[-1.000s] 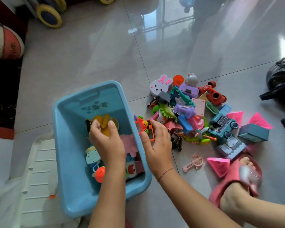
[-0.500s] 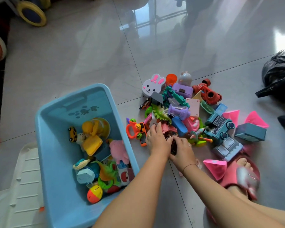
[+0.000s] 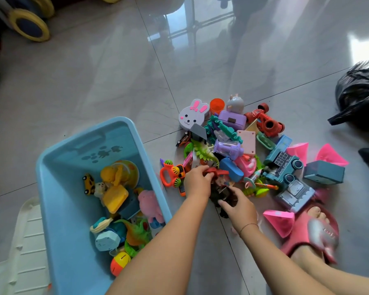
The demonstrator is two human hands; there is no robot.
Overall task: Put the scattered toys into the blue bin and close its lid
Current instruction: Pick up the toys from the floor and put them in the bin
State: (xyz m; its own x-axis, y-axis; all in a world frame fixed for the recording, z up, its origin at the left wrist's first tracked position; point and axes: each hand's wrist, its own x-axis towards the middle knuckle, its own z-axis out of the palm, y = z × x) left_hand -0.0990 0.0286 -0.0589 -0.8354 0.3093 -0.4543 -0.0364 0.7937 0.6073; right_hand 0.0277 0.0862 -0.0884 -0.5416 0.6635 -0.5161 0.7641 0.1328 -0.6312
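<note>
Your left hand [image 3: 197,183] pinches a red toy [image 3: 219,172], your right hand [image 3: 238,206] curls round a dark toy [image 3: 221,193]. Lift both clear, then drop them in the blue bin [image 3: 60,188].

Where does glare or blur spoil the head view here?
Head view: window glare washes the glossy floor at the top and right edge; the slipper at lower right looks smeared; the blue bin and toy pile are sharp.

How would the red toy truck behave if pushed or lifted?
The red toy truck looks like hard plastic: likely stiff and light. Its big wheels on the glossy tiled floor may let it roll away if nudged.
</note>
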